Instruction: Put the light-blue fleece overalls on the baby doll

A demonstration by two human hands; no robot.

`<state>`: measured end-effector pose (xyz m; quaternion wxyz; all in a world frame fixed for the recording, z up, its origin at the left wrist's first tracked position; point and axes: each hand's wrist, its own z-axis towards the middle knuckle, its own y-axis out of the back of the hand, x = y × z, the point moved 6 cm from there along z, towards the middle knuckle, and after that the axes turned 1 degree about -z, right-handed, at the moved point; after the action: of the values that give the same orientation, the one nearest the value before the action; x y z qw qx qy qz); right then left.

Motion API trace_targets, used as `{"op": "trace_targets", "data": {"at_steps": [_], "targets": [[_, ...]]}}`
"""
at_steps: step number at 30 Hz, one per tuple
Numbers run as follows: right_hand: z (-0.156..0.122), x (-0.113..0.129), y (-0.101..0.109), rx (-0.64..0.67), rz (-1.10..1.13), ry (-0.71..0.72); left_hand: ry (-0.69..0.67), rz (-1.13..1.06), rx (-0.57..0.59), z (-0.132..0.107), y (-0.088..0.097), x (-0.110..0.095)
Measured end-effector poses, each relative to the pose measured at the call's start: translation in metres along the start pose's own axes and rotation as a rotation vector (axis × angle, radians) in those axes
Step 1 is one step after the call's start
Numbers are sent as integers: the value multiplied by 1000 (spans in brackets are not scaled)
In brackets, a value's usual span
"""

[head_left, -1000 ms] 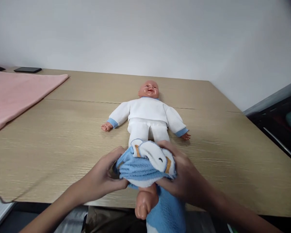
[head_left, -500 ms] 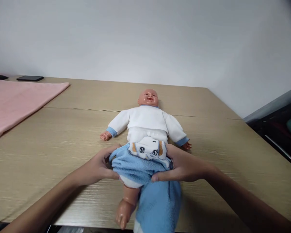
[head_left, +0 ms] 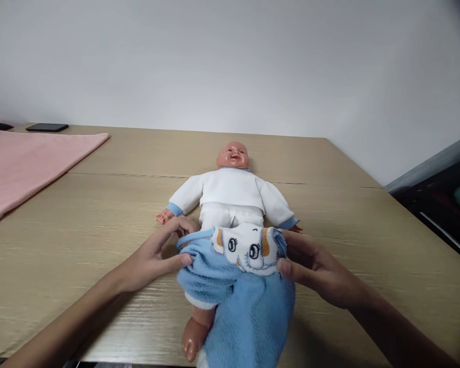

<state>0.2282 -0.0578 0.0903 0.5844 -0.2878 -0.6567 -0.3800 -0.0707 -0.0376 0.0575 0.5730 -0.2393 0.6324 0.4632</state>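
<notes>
A baby doll (head_left: 232,186) in a white top with blue cuffs lies on its back, head away from me. Blue fleece trousers (head_left: 253,312) with a white animal-face patch cover its lower body, the waistband below the white middle. One bare foot (head_left: 194,338) pokes out of the bunched left trouser leg; the other foot is hidden. My left hand (head_left: 153,258) is closed on the left side of the waistband, thumb in front. On the opposite side, my right hand (head_left: 324,268) pinches the waistband, its fingers partly behind the cloth.
The doll rests on a light wooden table (head_left: 111,220) with a seam across it. A pink cloth (head_left: 34,163) lies at the left, with a dark phone (head_left: 47,127) behind it. A wall rises behind, and a dark object (head_left: 440,199) stands past the right edge.
The waistband has been spread wider and the patch lies flatter. The left trouser leg has moved down a little over the doll's leg. My right hand has shifted right.
</notes>
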Motion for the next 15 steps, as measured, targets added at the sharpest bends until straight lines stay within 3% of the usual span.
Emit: {"op": "trace_targets", "data": {"at_steps": [2,4,8,11,15], "targets": [[4,3,-6,61,109,19,-107,112,-75,4,-1,-26],[10,9,-12,89,141,49,-142,134,-55,13,-8,-53],[14,22,-14,20,3,133,-15,59,243,50,-38,-84],[8,29,-6,-121,-251,136,39,-85,473,75,-55,-84],[-6,32,6,-243,-442,82,94,-214,611,89,-58,-64]]}}
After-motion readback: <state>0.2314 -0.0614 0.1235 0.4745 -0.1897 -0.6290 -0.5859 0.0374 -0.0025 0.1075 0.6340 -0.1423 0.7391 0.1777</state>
